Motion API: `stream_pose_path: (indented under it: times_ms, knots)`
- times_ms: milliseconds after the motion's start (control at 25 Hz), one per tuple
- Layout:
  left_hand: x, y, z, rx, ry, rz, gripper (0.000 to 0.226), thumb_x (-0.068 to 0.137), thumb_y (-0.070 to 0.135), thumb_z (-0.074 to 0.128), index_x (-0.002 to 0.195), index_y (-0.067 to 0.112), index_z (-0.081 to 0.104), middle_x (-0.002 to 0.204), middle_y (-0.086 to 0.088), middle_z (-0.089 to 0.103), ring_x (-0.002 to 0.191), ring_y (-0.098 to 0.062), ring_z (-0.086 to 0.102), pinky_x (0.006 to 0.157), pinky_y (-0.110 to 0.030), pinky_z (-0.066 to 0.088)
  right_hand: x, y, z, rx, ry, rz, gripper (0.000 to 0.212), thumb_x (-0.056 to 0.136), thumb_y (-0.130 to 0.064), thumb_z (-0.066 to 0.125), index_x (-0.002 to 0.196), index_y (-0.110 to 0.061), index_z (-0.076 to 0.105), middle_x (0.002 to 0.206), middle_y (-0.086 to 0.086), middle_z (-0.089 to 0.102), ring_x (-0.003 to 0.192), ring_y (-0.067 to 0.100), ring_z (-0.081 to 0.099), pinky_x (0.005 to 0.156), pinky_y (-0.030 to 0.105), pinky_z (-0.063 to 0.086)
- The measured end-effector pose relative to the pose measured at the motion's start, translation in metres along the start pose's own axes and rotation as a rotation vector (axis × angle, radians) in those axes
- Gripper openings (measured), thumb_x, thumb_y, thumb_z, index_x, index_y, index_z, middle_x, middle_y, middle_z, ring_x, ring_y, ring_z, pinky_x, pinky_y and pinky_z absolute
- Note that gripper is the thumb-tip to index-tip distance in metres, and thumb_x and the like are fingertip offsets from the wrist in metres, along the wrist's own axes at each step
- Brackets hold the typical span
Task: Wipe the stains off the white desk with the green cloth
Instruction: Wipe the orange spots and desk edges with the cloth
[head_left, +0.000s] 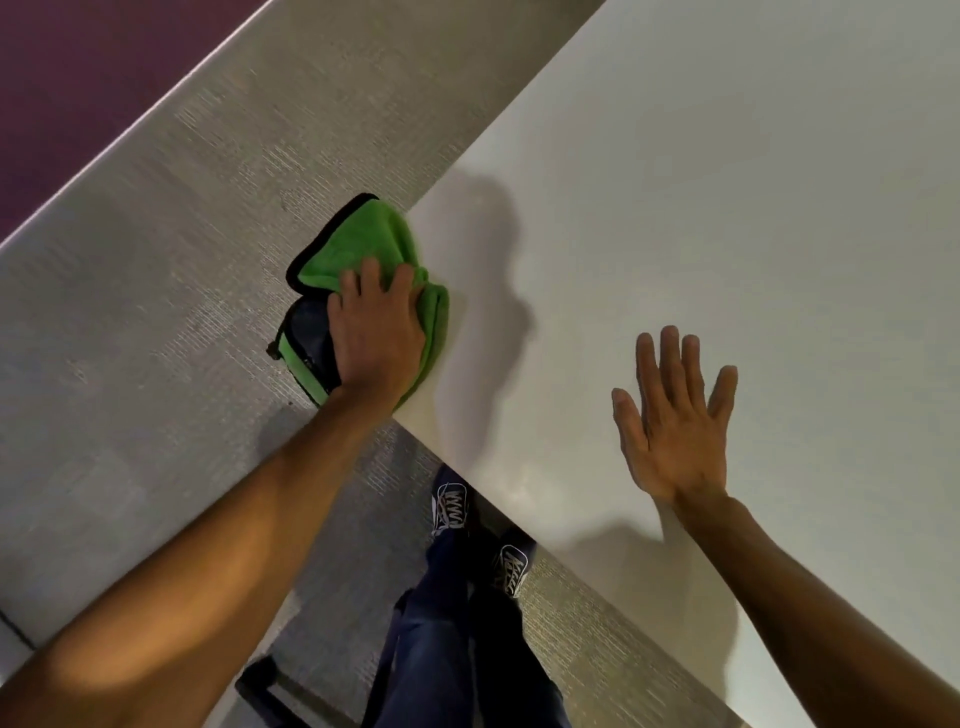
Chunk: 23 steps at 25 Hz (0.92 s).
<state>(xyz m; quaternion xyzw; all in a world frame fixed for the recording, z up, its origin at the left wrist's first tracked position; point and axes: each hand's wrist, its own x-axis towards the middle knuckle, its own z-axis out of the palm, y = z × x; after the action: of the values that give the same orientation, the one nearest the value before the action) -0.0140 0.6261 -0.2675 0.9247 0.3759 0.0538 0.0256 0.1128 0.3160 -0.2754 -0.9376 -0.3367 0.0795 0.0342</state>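
The white desk (727, 218) fills the right side of the head view, with its corner near the middle left. A green cloth (363, 244) with a black hem lies bunched over that corner and hangs past the edge. My left hand (376, 332) presses down on the cloth, fingers curled into its folds. My right hand (672, 415) lies flat on the bare desk top to the right, fingers spread, holding nothing. No stains show on the desk surface.
Grey carpet (156, 312) lies left of and below the desk. A dark purple floor area (78, 78) sits at the top left. My legs and dark shoes (452, 506) stand by the desk's near edge. A dark object (265, 686) rests on the floor at the bottom.
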Motion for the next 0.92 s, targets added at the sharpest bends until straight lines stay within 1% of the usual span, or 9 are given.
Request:
stream_pose_path:
  times_ms: [120,240,360,480,600,720,840,920]
  knots:
    - [0.0,0.003,0.001,0.025,0.016,0.004,0.028,0.102,0.034,0.032,0.113,0.015,0.049,0.114,-0.018,0.055,0.098,-0.036,0.053,0.074,-0.044,0.044,0.028,-0.026,0.0,0.019,0.012,-0.105,0.073,0.105,-0.058,0.006,0.166,-0.019,0.01,0.176,0.008,0.003,0.163,0.03,0.003,0.128,0.065,0.004]
    - [-0.002,0.001,0.003,0.022,0.023,-0.004,0.024,0.102,0.034,0.037,0.112,0.016,0.049,0.11,-0.017,0.055,0.095,-0.034,0.052,0.073,-0.043,0.043,0.08,-0.061,0.0,0.064,-0.016,-0.209,0.07,0.105,-0.055,0.009,0.167,-0.021,0.007,0.176,0.007,0.0,0.163,0.03,-0.001,0.128,0.066,0.005]
    - [-0.021,-0.008,0.003,0.022,0.04,-0.019,0.022,0.101,0.035,0.037,0.107,0.016,0.046,0.101,-0.015,0.054,0.087,-0.032,0.051,0.068,-0.041,0.04,0.12,-0.084,0.006,0.067,-0.039,-0.163,0.069,0.105,-0.058,0.005,0.166,-0.026,0.0,0.176,0.004,-0.004,0.163,0.028,-0.006,0.128,0.067,0.003]
    - [-0.029,-0.011,0.0,0.022,0.026,0.002,0.024,0.1,0.037,0.034,0.104,0.017,0.045,0.095,-0.014,0.053,0.083,-0.031,0.051,0.067,-0.04,0.041,0.126,-0.086,0.014,-0.002,-0.004,-0.123,0.07,0.105,-0.061,0.003,0.166,-0.028,-0.002,0.176,0.003,-0.003,0.163,0.028,-0.005,0.128,0.066,0.006]
    - [0.012,-0.001,0.002,-0.03,0.022,0.04,0.025,0.099,0.036,0.034,0.102,0.015,0.049,0.097,-0.015,0.056,0.085,-0.032,0.054,0.068,-0.042,0.044,0.123,-0.085,0.017,-0.03,0.045,-0.132,0.069,0.106,-0.061,0.008,0.166,-0.027,-0.001,0.176,0.004,-0.001,0.163,0.029,-0.002,0.128,0.066,0.01]
    - [0.082,0.029,0.011,-0.037,0.043,0.072,0.029,0.097,0.037,0.04,0.109,0.015,0.056,0.106,-0.013,0.059,0.092,-0.032,0.057,0.072,-0.041,0.045,0.126,-0.084,0.021,-0.034,0.09,-0.136,0.069,0.107,-0.059,0.012,0.166,-0.026,0.001,0.176,0.004,0.001,0.163,0.029,0.001,0.127,0.066,0.012]
    - [0.13,0.057,0.021,-0.005,0.034,0.159,0.03,0.098,0.042,0.04,0.108,0.017,0.054,0.109,-0.01,0.059,0.094,-0.028,0.057,0.071,-0.041,0.044,0.127,-0.081,0.026,-0.068,0.107,-0.14,0.071,0.106,-0.06,0.015,0.166,-0.026,-0.001,0.176,0.003,-0.003,0.163,0.028,0.0,0.127,0.066,0.013]
    - [0.135,0.055,0.023,-0.012,0.044,0.165,0.034,0.099,0.044,0.035,0.107,0.017,0.054,0.107,-0.009,0.06,0.092,-0.027,0.057,0.07,-0.042,0.044,0.129,-0.083,0.024,-0.061,0.098,-0.134,0.072,0.106,-0.061,0.017,0.166,-0.027,-0.002,0.176,0.002,-0.006,0.163,0.027,-0.003,0.127,0.066,0.012]
